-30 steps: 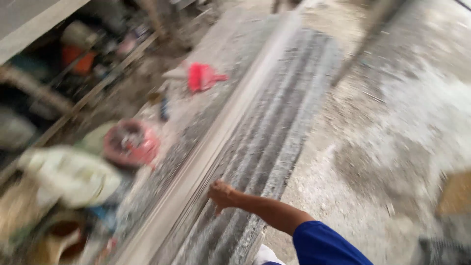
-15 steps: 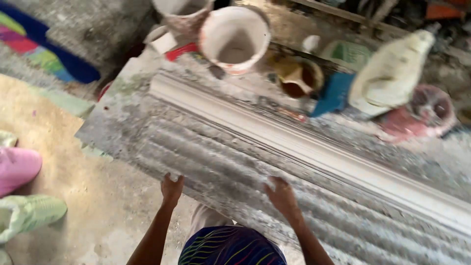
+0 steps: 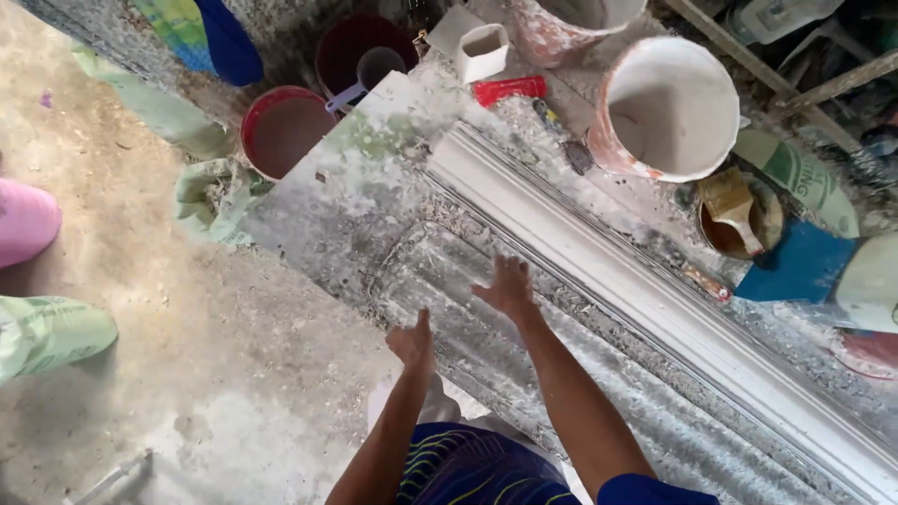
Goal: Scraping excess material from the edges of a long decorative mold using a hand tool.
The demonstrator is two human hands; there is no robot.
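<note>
Workbench (image 3: 355,201), plaster-crusted, fills the view, a long white moulding (image 3: 599,257) lying along its ribbed grey mould (image 3: 486,337). Since half a second ago both hands have slid toward the mould's near end. Right hand (image 3: 508,288) is spread flat on it; left hand (image 3: 412,342) hovers open, holding nothing. White bucket (image 3: 669,108), red bowl (image 3: 279,131) and small cup (image 3: 484,51) crowd the far edge.

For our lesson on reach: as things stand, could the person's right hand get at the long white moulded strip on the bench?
Probably yes. The right hand hovers open over the grey ribbed sheet, right beside the long white moulded strip, with nothing between them. The left hand is farther back.
</note>
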